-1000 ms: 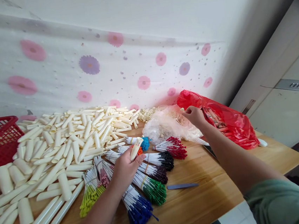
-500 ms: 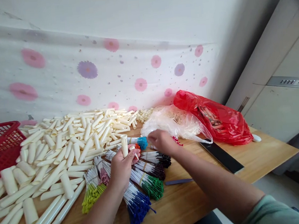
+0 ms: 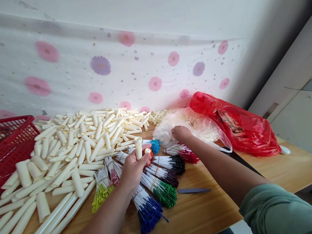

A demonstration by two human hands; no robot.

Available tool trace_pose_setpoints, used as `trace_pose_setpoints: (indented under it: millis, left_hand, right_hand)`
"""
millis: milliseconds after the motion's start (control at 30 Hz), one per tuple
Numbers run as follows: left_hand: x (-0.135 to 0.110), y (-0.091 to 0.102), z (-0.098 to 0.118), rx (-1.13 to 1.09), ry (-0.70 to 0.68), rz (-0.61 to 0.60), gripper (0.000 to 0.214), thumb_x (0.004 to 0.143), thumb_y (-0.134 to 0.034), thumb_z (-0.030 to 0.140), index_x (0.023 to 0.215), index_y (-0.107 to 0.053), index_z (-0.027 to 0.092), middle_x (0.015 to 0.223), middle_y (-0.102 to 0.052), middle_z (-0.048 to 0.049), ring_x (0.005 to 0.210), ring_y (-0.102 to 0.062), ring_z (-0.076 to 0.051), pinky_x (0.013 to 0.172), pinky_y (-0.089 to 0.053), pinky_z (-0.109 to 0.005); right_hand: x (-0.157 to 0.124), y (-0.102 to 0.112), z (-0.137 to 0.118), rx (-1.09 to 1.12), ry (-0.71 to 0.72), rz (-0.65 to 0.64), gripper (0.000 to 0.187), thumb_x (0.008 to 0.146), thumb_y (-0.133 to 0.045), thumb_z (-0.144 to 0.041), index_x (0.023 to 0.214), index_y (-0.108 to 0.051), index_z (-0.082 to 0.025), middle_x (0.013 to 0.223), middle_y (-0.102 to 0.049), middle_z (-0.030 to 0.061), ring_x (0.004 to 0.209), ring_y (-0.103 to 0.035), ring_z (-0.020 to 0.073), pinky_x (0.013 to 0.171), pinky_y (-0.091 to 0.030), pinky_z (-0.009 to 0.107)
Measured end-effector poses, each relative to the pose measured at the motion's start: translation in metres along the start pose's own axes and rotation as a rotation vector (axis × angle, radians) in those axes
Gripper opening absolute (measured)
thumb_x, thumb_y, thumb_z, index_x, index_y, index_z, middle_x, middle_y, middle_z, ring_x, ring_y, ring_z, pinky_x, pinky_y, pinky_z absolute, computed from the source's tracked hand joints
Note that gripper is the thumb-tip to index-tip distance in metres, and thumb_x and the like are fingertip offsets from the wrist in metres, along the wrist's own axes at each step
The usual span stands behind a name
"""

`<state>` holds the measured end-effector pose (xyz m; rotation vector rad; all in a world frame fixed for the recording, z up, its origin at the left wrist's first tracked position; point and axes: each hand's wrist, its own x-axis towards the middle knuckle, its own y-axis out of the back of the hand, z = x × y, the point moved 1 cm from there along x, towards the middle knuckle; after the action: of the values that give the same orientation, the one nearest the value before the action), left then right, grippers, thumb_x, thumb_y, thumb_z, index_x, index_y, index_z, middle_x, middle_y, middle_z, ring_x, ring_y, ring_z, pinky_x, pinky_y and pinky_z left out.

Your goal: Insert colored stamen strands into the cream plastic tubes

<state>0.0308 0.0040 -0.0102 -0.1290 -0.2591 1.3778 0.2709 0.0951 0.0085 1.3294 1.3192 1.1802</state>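
Observation:
My left hand [image 3: 135, 168] is closed round a cream plastic tube [image 3: 138, 148] held upright. A small cream cap-like piece [image 3: 147, 151] shows at the thumb of the same hand. Over the clear plastic bag [image 3: 166, 129] is my right hand [image 3: 182, 133], its fingers curled down; what they hold, if anything, is hidden. Below the hands lie bundles of thin white sticks with coloured tips: blue [image 3: 148, 213], green [image 3: 165, 193], black [image 3: 174, 163], red [image 3: 185, 152], yellow [image 3: 101, 190] and light blue [image 3: 154, 145].
A large heap of cream tubes [image 3: 73, 150] covers the left of the wooden table [image 3: 198, 216], beside a red basket [image 3: 9, 145]. At the right lie a red plastic bag [image 3: 237, 127] and a dark flat object partly under my forearm. Purple-grey tweezers [image 3: 194, 190] lie near the front.
The view has turned left, so things sit further right. My right hand has come to the clear bag, uncovering the red-tipped bundle. My left hand still holds the tube.

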Motion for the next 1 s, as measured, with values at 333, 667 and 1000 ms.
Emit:
trace_pose_setpoints:
  millis: [333, 667, 1000]
  left_hand:
    - [-0.002, -0.003, -0.001, -0.117, -0.007, -0.045, 0.03, 0.069, -0.074, 0.031, 0.087, -0.058, 0.014, 0.067, -0.063, 0.0004, 0.058, -0.053, -0.009, 0.056, -0.041, -0.022]
    - [-0.006, -0.002, -0.003, -0.065, -0.006, -0.132, 0.024, 0.069, -0.077, 0.029, 0.084, -0.067, 0.014, 0.064, -0.061, 0.0009, 0.061, -0.052, -0.009, 0.061, -0.042, -0.023]
    - [-0.007, -0.006, -0.003, -0.015, -0.019, -0.094, 0.021, 0.071, -0.076, 0.029, 0.081, -0.065, 0.014, 0.063, -0.061, 0.0014, 0.061, -0.054, -0.01, 0.061, -0.044, -0.022]
  right_hand:
    - [-0.094, 0.002, -0.072, 1.206, 0.391, 0.177, 0.019, 0.087, -0.056, -0.036, 0.091, -0.061, -0.018, 0.085, -0.07, 0.0036, 0.077, -0.067, 0.0146, 0.069, -0.054, 0.029]
    - [-0.105, -0.015, -0.078, 1.504, 0.588, 0.234, 0.004, 0.079, -0.07, -0.028, 0.082, -0.071, -0.026, 0.076, -0.064, -0.0002, 0.075, -0.061, 0.0133, 0.071, -0.049, 0.028]
    - [-0.106, -0.012, -0.074, 0.931, 0.73, 0.596, 0.007, 0.084, -0.062, -0.018, 0.088, -0.068, -0.021, 0.079, -0.065, 0.0039, 0.077, -0.061, 0.0146, 0.069, -0.05, 0.027]
